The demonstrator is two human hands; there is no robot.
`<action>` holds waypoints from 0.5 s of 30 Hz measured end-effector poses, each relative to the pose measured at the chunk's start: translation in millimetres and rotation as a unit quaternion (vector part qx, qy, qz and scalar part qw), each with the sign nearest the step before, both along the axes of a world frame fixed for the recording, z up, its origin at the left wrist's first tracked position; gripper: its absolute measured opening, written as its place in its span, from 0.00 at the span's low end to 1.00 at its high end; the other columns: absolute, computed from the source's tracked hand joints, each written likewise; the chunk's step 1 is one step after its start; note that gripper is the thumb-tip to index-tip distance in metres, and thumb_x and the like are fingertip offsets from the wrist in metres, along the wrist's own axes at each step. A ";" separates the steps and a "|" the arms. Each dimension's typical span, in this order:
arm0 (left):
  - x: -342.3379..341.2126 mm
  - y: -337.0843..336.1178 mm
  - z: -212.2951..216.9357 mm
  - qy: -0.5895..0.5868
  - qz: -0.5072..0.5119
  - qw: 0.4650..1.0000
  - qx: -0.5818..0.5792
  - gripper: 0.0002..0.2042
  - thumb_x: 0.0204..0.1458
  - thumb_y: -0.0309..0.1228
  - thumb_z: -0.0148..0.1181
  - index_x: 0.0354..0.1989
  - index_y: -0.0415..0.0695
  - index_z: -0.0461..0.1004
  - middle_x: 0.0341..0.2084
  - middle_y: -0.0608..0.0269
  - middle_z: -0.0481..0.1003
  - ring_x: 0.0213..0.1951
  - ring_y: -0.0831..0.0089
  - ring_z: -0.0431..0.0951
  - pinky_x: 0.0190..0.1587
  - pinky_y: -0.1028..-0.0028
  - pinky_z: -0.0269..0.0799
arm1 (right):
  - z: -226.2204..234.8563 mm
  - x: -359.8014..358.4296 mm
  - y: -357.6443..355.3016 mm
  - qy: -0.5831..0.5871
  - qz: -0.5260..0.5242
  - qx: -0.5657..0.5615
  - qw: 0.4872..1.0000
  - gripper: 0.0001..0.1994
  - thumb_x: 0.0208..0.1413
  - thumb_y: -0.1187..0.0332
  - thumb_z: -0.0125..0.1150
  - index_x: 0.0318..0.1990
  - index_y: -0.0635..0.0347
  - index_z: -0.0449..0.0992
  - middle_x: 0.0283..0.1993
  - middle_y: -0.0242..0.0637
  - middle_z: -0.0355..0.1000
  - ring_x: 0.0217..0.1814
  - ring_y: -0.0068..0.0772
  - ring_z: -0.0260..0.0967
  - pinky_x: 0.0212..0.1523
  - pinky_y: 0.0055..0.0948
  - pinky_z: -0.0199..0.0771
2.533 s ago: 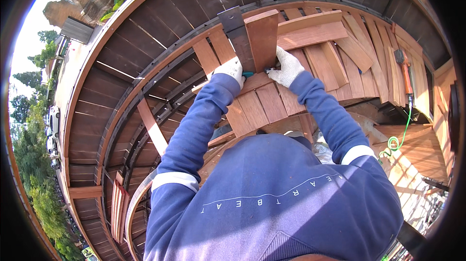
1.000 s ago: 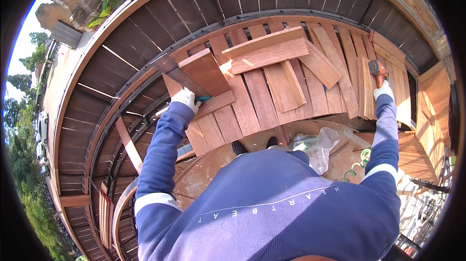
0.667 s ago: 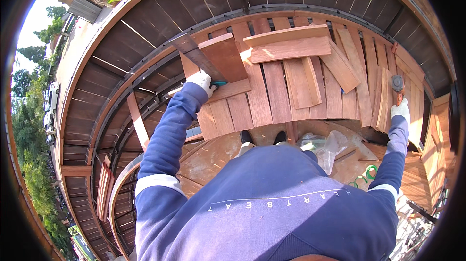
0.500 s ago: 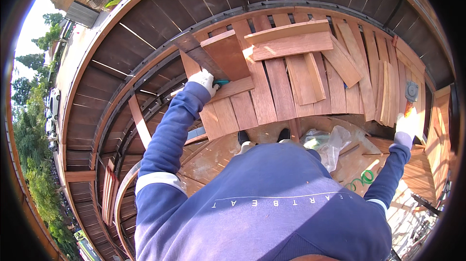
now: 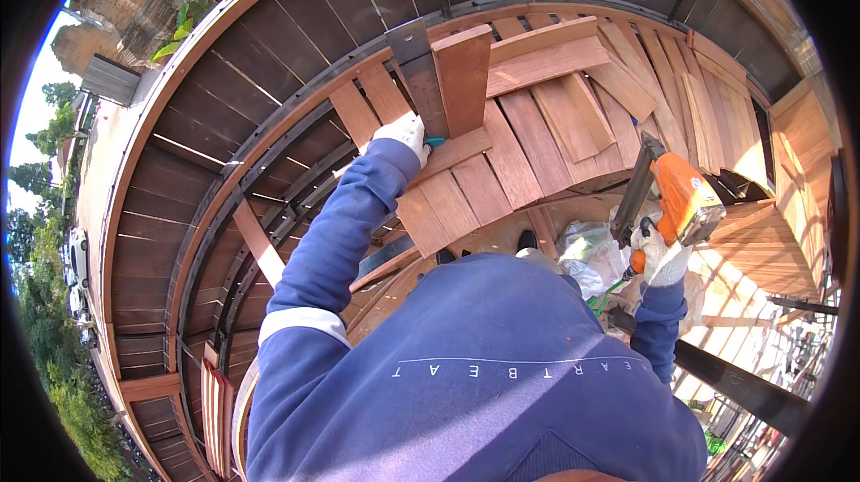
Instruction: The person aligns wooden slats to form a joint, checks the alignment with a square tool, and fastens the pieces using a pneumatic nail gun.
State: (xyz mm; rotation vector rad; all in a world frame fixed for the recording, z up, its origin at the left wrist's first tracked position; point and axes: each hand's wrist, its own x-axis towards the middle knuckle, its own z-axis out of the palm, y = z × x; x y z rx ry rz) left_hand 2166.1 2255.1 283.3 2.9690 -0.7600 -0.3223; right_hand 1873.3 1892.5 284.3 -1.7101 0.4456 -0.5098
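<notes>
My left hand (image 5: 405, 136), in a white glove, is closed at the inner edge of the wooden slats, with a small teal object (image 5: 434, 142) poking out by its fingers. Just beyond stand a dark flat plate (image 5: 419, 79) and a broad reddish board (image 5: 462, 79). A narrow wooden strip (image 5: 461, 152) lies across the slats beside that hand. On the right, my gloved right hand (image 5: 661, 260) grips an orange nail gun (image 5: 683, 197) by its handle. The nail gun's long black magazine (image 5: 634, 191) points away from me, and a green hose runs below the grip.
Loose boards (image 5: 551, 61) are stacked on the curved row of slats (image 5: 515, 150). A curved dark-slatted backrest (image 5: 331, 16) rises behind. Clear plastic bags (image 5: 587, 253) lie on the floor near my feet. Farther right is a wooden panel (image 5: 761, 245); black metal framing runs below left.
My right hand has brought the nail gun from the far right, in toward me and leftward. By my left hand, the tilted board now lies flat among the slats, and the broad board stands more upright.
</notes>
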 end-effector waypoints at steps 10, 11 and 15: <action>1.8 1.0 3.0 0.013 -0.027 0.999 -0.029 0.19 0.50 0.37 0.61 0.46 0.37 0.71 0.42 0.45 0.77 0.45 0.50 0.78 0.48 0.60 0.74 | 28.9 31.2 100.9 0.152 0.202 0.102 0.962 0.20 0.46 0.81 0.60 0.48 0.64 0.65 0.35 0.36 0.71 0.35 0.25 0.71 0.33 0.29 0.74; 0.7 2.4 3.2 0.018 -0.023 0.999 -0.022 0.19 0.50 0.37 0.61 0.46 0.38 0.71 0.43 0.45 0.76 0.45 0.50 0.78 0.48 0.60 0.74 | 25.5 31.3 103.5 0.151 0.195 0.135 0.960 0.19 0.45 0.81 0.61 0.47 0.65 0.66 0.34 0.36 0.70 0.32 0.26 0.71 0.31 0.29 0.74; 0.1 7.5 2.0 0.001 -0.051 0.998 -0.047 0.19 0.50 0.37 0.62 0.46 0.37 0.72 0.42 0.45 0.77 0.45 0.51 0.78 0.48 0.61 0.74 | 25.2 33.6 103.1 0.100 0.163 0.013 0.982 0.18 0.45 0.78 0.64 0.45 0.66 0.68 0.33 0.38 0.71 0.29 0.30 0.71 0.32 0.30 0.74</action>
